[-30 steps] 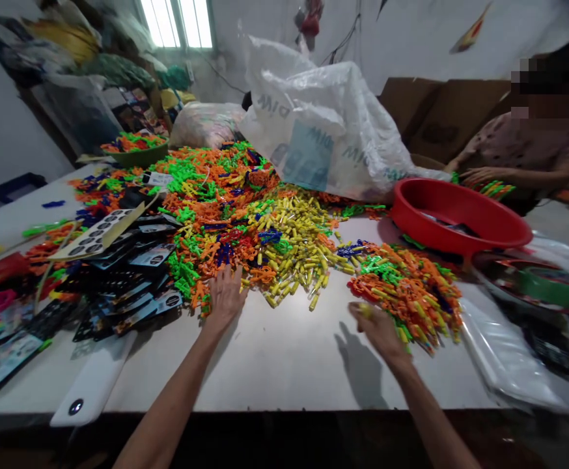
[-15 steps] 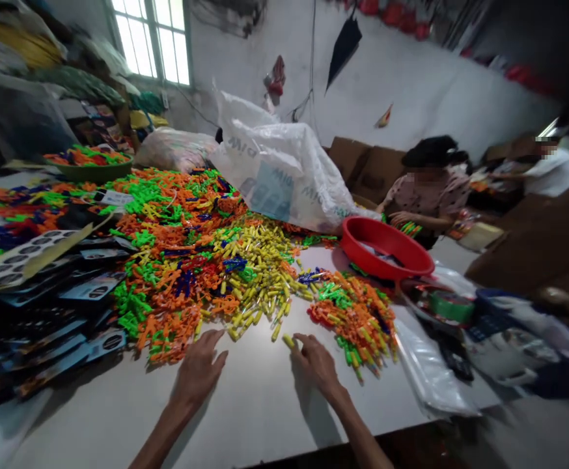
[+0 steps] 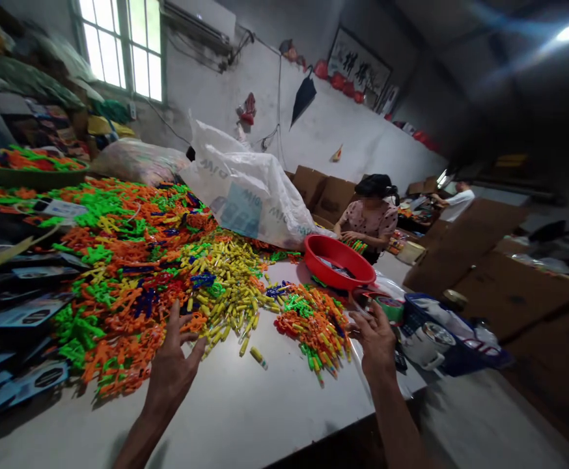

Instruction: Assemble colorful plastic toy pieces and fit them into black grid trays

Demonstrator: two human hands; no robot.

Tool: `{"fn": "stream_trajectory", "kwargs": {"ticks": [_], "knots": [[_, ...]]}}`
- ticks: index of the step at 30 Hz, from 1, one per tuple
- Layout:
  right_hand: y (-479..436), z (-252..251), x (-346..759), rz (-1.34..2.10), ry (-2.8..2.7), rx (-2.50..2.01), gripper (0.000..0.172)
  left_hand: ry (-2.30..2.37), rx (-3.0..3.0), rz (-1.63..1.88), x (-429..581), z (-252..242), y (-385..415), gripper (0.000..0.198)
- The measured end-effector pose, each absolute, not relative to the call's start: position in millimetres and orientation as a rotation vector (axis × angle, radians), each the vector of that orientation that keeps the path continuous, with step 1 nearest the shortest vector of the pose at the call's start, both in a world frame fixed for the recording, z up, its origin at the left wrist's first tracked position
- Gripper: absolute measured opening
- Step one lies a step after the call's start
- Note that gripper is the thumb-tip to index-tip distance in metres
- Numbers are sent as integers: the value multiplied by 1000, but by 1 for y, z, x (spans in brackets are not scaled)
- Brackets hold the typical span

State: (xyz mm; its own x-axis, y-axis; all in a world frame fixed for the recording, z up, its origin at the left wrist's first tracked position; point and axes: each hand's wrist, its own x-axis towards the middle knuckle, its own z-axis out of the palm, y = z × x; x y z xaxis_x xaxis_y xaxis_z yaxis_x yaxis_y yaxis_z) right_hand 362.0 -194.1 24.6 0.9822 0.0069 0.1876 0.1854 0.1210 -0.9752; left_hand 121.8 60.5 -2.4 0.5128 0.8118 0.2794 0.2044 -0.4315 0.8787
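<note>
Head view, left to right: stacked dark cards lie at the far left of the counter, and against them spreads a big heap of orange and green plastic pieces. The left hand hovers at the heap's near edge, palm down, empty, with its fingers spread wide over the nearest orange pieces. Just beyond it lies a drift of yellow tubes.

One loose yellow piece lies alone on bare counter between the two hands, apart from both. It lies flat, its long axis slanting from upper left to lower right, the lower end pointing toward the counter's near edge.

Next comes a small pile of orange, green and yellow pieces, with a red basin behind it and a white sack farther back. The right hand is raised just right of the small pile, back toward the camera and fingers loosely curled; I cannot tell whether it grips anything. Beyond it sit a green roll and a blue basket. Another person works behind the basin.

As a judgement: the loose piece looks round and could roll off the near edge if a sleeve or palm brushes it. The spread left fingers could also drag neighbouring orange pieces out, and the small pile sits near the right edge, so a careless sweep might spill it.
</note>
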Motion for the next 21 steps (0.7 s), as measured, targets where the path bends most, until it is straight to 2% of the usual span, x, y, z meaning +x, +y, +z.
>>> {"fn": "stream_trajectory", "kwargs": {"ticks": [4, 11, 15, 21], "knots": [[-180, 16, 345, -92, -163, -1431, 88, 796, 1937, 927, 123, -2, 48, 81], [-146, -21, 309, 273, -176, -1466, 96, 795, 1837, 690, 125, -25, 36, 81], [-153, -3, 305, 74, -288, -1651, 93, 771, 2012, 700, 127, -17, 37, 72], [-186, 39, 324, -263, -355, -1819, 91, 746, 2105, 877, 131, 6, 37, 76]]}}
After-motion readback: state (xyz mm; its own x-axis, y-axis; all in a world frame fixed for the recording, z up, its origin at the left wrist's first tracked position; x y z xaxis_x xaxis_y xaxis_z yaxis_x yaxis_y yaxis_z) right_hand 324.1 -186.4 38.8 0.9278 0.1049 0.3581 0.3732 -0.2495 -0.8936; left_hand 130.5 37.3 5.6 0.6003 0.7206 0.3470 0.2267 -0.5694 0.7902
